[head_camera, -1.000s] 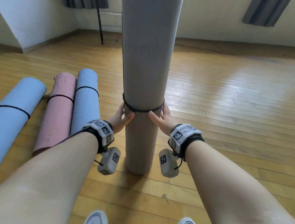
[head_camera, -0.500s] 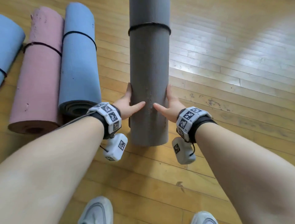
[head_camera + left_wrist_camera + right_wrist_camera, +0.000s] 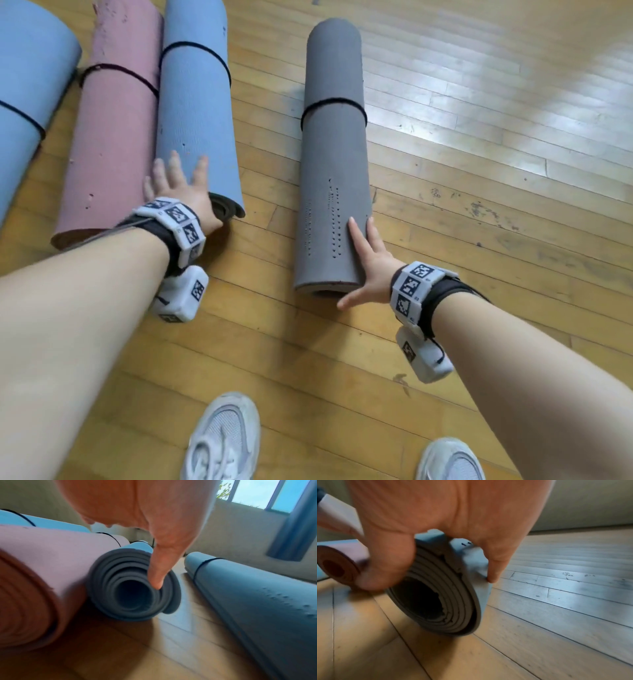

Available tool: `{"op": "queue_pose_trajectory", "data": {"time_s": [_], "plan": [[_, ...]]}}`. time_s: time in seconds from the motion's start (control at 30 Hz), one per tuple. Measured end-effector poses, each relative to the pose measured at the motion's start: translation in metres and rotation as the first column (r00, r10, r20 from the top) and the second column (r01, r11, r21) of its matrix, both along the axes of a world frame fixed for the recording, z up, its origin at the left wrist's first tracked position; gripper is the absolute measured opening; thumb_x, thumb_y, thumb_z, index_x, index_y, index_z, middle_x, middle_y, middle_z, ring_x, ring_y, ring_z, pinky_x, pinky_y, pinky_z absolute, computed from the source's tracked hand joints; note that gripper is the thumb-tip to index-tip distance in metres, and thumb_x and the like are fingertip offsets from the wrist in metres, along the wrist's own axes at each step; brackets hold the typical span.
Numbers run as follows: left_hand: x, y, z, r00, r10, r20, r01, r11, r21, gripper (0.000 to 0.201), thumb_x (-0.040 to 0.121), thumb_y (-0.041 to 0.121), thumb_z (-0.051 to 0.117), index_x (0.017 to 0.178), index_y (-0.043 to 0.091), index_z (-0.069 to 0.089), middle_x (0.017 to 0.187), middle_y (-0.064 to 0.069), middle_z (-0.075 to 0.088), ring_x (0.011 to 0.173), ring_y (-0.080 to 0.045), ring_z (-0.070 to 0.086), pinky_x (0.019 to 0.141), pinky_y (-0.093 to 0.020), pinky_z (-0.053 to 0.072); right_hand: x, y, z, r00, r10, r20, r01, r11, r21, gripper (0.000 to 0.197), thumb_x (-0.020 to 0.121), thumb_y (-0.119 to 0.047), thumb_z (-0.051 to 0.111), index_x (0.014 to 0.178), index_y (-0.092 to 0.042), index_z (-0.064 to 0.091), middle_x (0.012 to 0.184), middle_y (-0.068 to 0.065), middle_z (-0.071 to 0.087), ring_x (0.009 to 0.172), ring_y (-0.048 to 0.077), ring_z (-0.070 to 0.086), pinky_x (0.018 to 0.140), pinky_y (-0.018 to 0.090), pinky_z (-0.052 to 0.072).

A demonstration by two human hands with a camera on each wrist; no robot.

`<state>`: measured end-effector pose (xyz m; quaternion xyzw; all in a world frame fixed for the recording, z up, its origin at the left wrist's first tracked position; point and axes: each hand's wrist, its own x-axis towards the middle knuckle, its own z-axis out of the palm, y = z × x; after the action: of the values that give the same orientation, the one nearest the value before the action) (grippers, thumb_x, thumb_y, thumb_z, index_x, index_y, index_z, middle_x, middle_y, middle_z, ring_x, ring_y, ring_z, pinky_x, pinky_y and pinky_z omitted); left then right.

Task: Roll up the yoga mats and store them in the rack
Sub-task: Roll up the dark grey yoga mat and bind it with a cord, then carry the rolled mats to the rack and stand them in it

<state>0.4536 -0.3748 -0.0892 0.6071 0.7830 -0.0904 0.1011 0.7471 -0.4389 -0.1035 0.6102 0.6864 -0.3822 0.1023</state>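
Observation:
The grey rolled mat [image 3: 334,154], tied with a black band [image 3: 334,102], lies flat on the wooden floor, pointing away from me. My right hand [image 3: 363,267] rests on the right side of its near end, fingers straight along the roll and thumb spread across the open end [image 3: 436,601]. My left hand [image 3: 178,178] hovers spread over the near end of a blue rolled mat [image 3: 195,113]. In the left wrist view the thumb [image 3: 157,574] hangs in front of that roll's spiral end [image 3: 133,588]. I cannot tell whether the left hand touches it.
A pink rolled mat [image 3: 116,137] lies against the blue one, with another blue mat [image 3: 24,102] at the far left; each wears a black band. My two shoes [image 3: 222,438] [image 3: 452,462] stand near the lower edge. Bare wooden floor [image 3: 496,171] stretches to the right.
The grey mat stood upright between both hands; it now lies on the floor. My left hand left it and moved left over the blue mat. The right hand stayed at its near end.

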Motion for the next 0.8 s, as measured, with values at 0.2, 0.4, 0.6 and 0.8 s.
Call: {"op": "queue_pose_trajectory", "data": {"time_s": [0.2,0.4,0.6,0.8], "plan": [[-0.025,0.004,-0.022,0.995,0.099,0.005,-0.099,0.995,-0.029,0.100,0.085,0.012,0.067,0.151,0.037,-0.004,0.159,-0.008,-0.012,0.131,-0.040,0.028,0.106,-0.052,0.030,-0.004,-0.007,-0.008,0.993,0.030,0.118,-0.044,0.992,0.115,0.138,0.065,-0.034,0.086,0.140,-0.046,-0.029,0.152,-0.002,-0.037,0.137,0.027,0.033,0.100,0.036,0.044],[-0.020,0.013,-0.032,0.976,-0.032,-0.217,0.042,0.998,0.041,0.082,0.091,0.005,0.045,0.150,0.039,0.000,0.154,-0.015,0.003,0.114,-0.035,0.037,0.095,-0.042,0.036,-0.009,-0.010,-0.010,0.981,-0.003,0.194,-0.025,0.990,0.141,0.130,0.071,-0.037,0.080,0.139,-0.048,-0.030,0.153,-0.003,-0.033,0.112,0.025,0.053,0.081,0.037,0.053],[-0.030,0.022,-0.030,0.962,-0.081,-0.259,0.077,0.997,-0.025,0.075,0.096,0.007,0.038,0.151,0.037,-0.003,0.158,-0.015,0.000,0.117,-0.039,0.041,0.098,-0.042,0.037,-0.008,-0.009,-0.004,0.978,0.003,0.209,-0.028,0.993,0.119,0.117,0.081,-0.036,0.071,0.140,-0.047,-0.030,0.154,-0.003,-0.031,0.087,0.026,0.056,0.077,0.036,0.053],[-0.022,0.018,-0.013,0.997,-0.043,-0.071,0.042,0.999,-0.011,0.086,0.089,0.025,0.064,0.151,0.038,0.004,0.152,-0.014,0.011,0.113,-0.044,0.045,0.092,-0.048,0.042,-0.009,-0.008,0.017,0.972,0.036,0.230,-0.068,0.989,0.132,0.108,0.080,-0.030,0.071,0.145,-0.050,-0.013,0.157,-0.004,-0.023,0.094,0.030,0.059,0.077,0.036,0.054]]}}
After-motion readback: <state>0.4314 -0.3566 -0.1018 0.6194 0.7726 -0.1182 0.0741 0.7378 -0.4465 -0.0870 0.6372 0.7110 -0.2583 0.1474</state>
